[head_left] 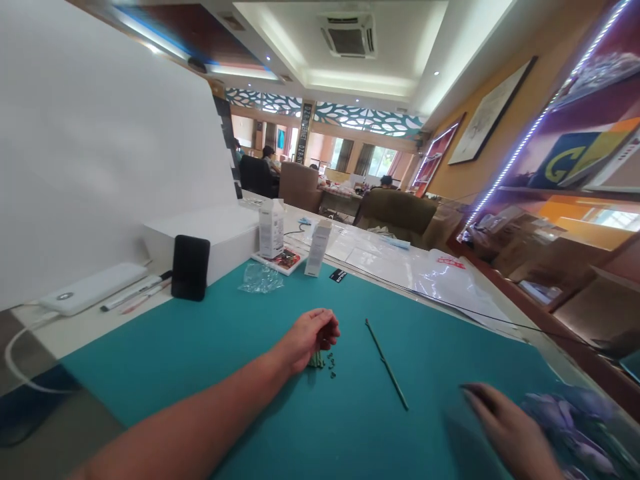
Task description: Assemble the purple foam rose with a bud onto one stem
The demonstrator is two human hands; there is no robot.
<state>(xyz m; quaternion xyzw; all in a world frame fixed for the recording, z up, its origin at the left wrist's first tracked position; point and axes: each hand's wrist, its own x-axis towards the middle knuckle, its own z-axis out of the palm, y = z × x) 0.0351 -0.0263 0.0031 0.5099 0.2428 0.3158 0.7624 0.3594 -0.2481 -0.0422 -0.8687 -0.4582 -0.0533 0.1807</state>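
My left hand [314, 337] is over the middle of the green mat [240, 373], its fingers curled inward. Whatever they may hold is hidden. Just under it lies a bunch of short green stick pieces [316, 361], partly covered by the hand. Beside them are several tiny dark green curled bits [331, 364]. To the right, a thin green stem [387, 365] with small nodes lies slantwise, touched by neither hand. My right hand [507, 427] is at the lower right, smeared by motion, close to purple artificial-looking flowers [565, 420] in what seems clear wrapping.
A black phone-like slab [191, 268] stands upright at the left, near a white power strip [95, 288] and a marker [135, 291]. Two white cartons [271, 230], crumpled clear plastic [261, 279] and a black card [338, 275] are at the mat's far edge. People sit in the background.
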